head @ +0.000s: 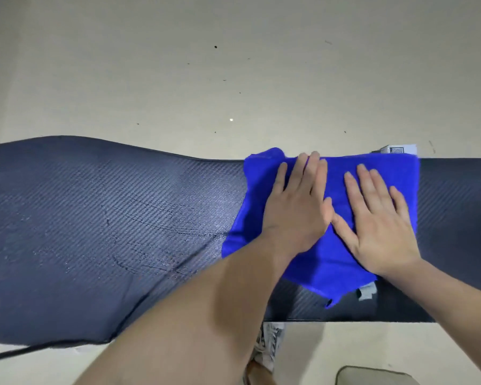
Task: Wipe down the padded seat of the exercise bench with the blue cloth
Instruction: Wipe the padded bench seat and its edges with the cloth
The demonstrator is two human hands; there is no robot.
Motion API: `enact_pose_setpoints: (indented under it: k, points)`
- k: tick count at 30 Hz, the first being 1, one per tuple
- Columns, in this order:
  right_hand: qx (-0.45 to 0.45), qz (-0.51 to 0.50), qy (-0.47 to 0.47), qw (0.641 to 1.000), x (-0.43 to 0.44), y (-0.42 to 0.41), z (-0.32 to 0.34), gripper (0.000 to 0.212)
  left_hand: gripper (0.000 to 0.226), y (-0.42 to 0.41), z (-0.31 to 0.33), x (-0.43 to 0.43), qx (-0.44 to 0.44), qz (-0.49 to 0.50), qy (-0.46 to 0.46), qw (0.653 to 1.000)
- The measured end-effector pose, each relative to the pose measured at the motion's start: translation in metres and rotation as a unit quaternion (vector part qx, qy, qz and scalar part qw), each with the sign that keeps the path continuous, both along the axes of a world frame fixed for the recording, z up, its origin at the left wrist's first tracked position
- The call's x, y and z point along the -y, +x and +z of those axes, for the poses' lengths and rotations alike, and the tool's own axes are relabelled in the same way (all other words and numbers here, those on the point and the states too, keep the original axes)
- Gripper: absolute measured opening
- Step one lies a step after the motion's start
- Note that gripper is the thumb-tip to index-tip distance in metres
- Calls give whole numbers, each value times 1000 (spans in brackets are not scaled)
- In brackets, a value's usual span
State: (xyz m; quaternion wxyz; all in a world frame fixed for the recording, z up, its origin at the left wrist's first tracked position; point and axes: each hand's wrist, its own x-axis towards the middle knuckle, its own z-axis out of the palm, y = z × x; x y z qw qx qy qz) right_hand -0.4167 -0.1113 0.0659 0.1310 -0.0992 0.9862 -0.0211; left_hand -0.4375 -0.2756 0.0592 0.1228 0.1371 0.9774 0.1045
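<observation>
Under both flat palms, we're pressing the blue cloth (261, 179) onto the padded seat (67, 218); left hand (297, 209), right hand (378, 220): fingers straight, gripping nothing. Left of them smear arcs (150, 218) are showing, likely wiped; rightward stretch pending.

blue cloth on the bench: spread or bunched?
Spread. The blue cloth lies flat across the padded seat, with the left hand and right hand pressing on it, fingers straight.

a workout space, perhaps a gym: a long dark padded bench (95, 218) with woven texture, on a plain pale floor (178, 65).
</observation>
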Motion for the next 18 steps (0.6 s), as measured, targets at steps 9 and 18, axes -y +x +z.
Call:
enact_pose_setpoints:
  k: [9, 18]
  points:
    - [23, -70, -8, 997, 54, 25, 1, 77, 63, 16, -2, 61, -24, -47, -8, 999]
    - [5, -3, -38, 999, 173, 11, -4, 74, 63, 8, 4, 188, -27, -2, 3, 1000]
